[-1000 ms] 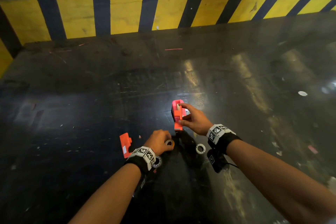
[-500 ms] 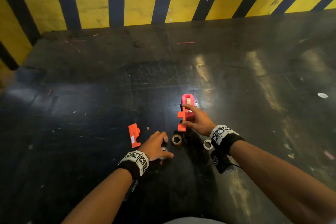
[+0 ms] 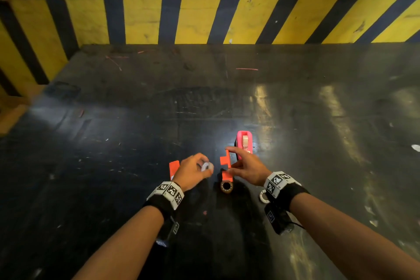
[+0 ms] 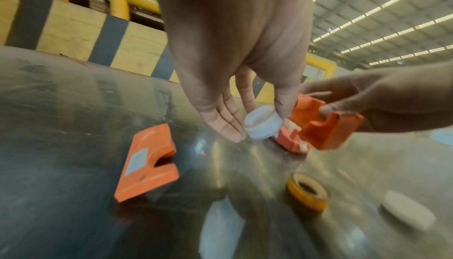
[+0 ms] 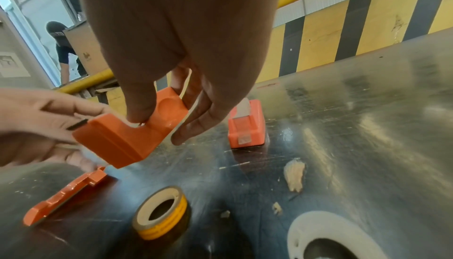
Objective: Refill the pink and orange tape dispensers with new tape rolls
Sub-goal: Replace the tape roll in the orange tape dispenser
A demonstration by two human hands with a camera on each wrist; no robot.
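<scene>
My left hand (image 3: 195, 169) pinches a small white spool (image 3: 205, 166) between thumb and fingers, lifted off the surface; it shows as the white spool (image 4: 262, 123) in the left wrist view. Just to its right, my right hand (image 3: 241, 166) grips the orange dispenser body (image 3: 226, 161) (image 5: 127, 133) in the air, thumb in its notch. The pink dispenser (image 3: 244, 143) (image 5: 246, 127) stands behind, with tape in it. An orange cover half (image 3: 173, 167) (image 4: 147, 162) lies flat at the left. A yellowish tape roll (image 3: 226, 186) (image 5: 161, 216) lies below the hands.
A white ring (image 3: 263, 195) (image 5: 331, 238) lies by my right wrist. The dark glossy surface (image 3: 295, 120) carries scraps and tape bits at the right. A yellow-and-black striped barrier (image 3: 195, 18) closes the back and left side. A person with a cardboard box (image 5: 83, 48) stands far behind.
My left hand left the tape roll on the surface, took the white spool from near it and raised it. My right hand lifted the orange body slightly toward the left hand.
</scene>
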